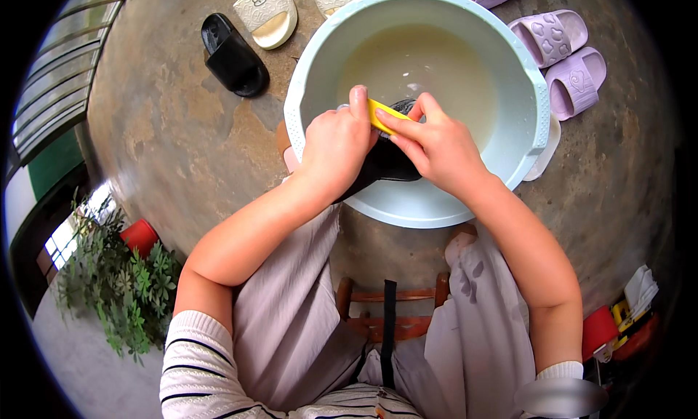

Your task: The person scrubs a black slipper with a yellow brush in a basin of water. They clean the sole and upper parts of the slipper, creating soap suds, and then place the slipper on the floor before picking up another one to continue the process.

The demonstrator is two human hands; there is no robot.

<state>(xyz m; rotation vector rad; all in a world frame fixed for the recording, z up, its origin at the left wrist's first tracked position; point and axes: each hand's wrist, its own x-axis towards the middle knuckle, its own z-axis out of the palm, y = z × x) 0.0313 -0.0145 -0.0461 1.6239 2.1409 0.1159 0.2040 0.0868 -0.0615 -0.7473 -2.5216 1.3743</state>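
A black slide slipper point(391, 163) is held over the near side of a pale blue basin point(535, 128). Closed around its left side, my left hand point(336, 139) has the thumb pointing up. My right hand point(440, 144) pinches a small yellow scrubber point(382, 116) against the upper end of the slipper. The scrubber's underside is hidden, so I cannot tell if it has bristles. Cloudy, brownish water point(436, 73) with a few bits of foam lies in the basin. My fingers partly cover the slipper.
The other black slipper point(234, 55) lies left of the basin, near cream slippers point(267, 13). Lilac slippers point(574, 81) lie at right. A wooden stool point(385, 297) stands between my legs. Leafy plants point(131, 295) and a red pot point(139, 237) are at left, a metal railing point(62, 73) beyond.
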